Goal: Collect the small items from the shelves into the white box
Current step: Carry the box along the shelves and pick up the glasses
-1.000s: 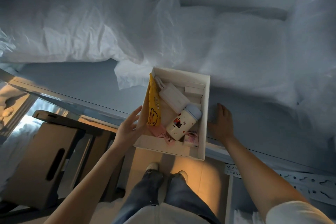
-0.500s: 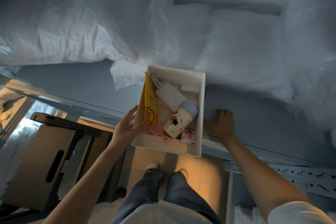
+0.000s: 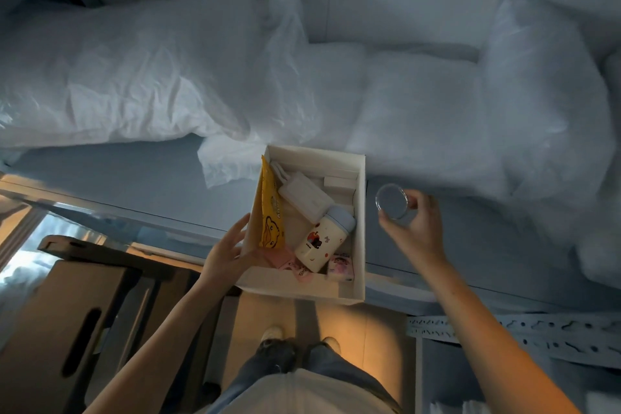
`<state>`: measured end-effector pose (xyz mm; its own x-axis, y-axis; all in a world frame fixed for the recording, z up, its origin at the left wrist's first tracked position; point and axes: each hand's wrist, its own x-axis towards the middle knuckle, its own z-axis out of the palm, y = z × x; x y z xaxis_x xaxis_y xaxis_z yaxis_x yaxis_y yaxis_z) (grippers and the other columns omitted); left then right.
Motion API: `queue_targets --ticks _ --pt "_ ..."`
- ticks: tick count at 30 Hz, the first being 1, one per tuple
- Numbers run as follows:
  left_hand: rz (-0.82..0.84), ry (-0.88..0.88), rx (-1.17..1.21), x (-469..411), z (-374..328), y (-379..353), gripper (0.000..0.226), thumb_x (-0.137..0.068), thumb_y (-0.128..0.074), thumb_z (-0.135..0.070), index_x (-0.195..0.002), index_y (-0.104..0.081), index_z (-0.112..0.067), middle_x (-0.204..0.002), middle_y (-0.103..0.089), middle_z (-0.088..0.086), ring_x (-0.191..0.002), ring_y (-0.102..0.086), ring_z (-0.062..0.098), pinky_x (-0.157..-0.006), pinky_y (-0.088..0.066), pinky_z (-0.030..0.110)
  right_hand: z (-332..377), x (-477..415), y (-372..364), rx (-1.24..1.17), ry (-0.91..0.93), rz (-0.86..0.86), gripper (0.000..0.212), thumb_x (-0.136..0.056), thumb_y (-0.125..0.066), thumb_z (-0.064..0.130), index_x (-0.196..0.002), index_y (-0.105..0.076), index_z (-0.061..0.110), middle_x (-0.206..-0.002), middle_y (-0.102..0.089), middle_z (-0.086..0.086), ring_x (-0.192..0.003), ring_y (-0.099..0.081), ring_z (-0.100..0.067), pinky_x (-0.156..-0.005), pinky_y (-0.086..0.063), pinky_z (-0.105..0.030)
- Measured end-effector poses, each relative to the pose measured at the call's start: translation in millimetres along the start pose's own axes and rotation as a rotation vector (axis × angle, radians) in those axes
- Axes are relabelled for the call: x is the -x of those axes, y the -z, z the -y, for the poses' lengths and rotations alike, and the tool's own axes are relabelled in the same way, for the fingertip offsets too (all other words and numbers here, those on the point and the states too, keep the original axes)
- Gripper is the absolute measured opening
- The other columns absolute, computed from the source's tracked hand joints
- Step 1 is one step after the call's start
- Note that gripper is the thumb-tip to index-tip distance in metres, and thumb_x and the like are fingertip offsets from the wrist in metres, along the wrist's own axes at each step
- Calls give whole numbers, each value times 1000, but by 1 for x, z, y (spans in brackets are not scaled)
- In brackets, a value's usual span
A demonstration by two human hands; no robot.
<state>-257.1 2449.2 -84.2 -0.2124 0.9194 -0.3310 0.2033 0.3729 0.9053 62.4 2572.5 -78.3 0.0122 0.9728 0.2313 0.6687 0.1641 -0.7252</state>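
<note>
The white box (image 3: 360, 212) rests on the front edge of the grey shelf (image 3: 141, 178), partly overhanging it. Inside lie a yellow duck-print packet (image 3: 270, 212), a white charger (image 3: 304, 195), a cream bottle with a blue cap (image 3: 324, 239) and small pink items (image 3: 339, 265). My left hand (image 3: 225, 250) holds the box's left wall. My right hand (image 3: 415, 225) is lifted just right of the box, gripping a small round clear jar (image 3: 391, 202) with its lid facing up.
Bulky items wrapped in white plastic (image 3: 134, 77) fill the back of the shelf. A perforated metal rail (image 3: 537, 333) runs at lower right. Cardboard boxes (image 3: 67, 329) stand on the floor at left, by my legs (image 3: 292, 360).
My right hand closed on the round jar on the shelf and lifted it up beside the box. My left hand stayed on the box's left wall.
</note>
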Motion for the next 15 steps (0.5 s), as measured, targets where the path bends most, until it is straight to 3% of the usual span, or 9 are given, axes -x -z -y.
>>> queue_targets --ticks 4,7,10,12,15 --pt "7 18 10 2 1 4 67 -87 -70 -10 -142 -39 -32 -119 -65 -7 -96 -69 7 -67 -57 18 53 8 -10 16 141 166 57 -69 -76 43 -114 -55 15 -105 -51 3 -93 -48 -9 -76 -37 -12" --pt "16 6 34 7 -1 6 66 -87 -68 -5 -139 -40 -34 -115 -64 -12 -92 -69 -1 -68 -58 19 80 23 -45 169 289 326 61 -68 -70 50 -114 -53 14 -110 -51 -1 -97 -51 -14 -76 -46 -21" --pt "17 -9 48 12 -4 5 57 -87 -65 0 -127 -44 -35 -109 -66 -11 -87 -71 -1 -67 -57 18 89 33 -77 344 214 556 78 -66 -62 65 -123 -48 13 -120 -48 -4 -105 -49 -17 -88 -50 -31" --pt "5 -13 45 13 -6 4 51 -89 -63 1 -123 -46 -34 -106 -66 -10 -84 -71 -3 -65 -56 16 90 36 -88 427 177 611 93 -61 -48 75 -127 -47 10 -125 -48 -6 -107 -49 -18 -90 -49 -31" --pt "2 -8 21 13 -8 4 48 -92 -62 -6 -133 -47 -26 -117 -66 -1 -87 -71 2 -65 -56 15 89 37 -93 517 205 644 98 -62 -39 78 -129 -49 9 -125 -49 -7 -108 -50 -20 -90 -49 -31"
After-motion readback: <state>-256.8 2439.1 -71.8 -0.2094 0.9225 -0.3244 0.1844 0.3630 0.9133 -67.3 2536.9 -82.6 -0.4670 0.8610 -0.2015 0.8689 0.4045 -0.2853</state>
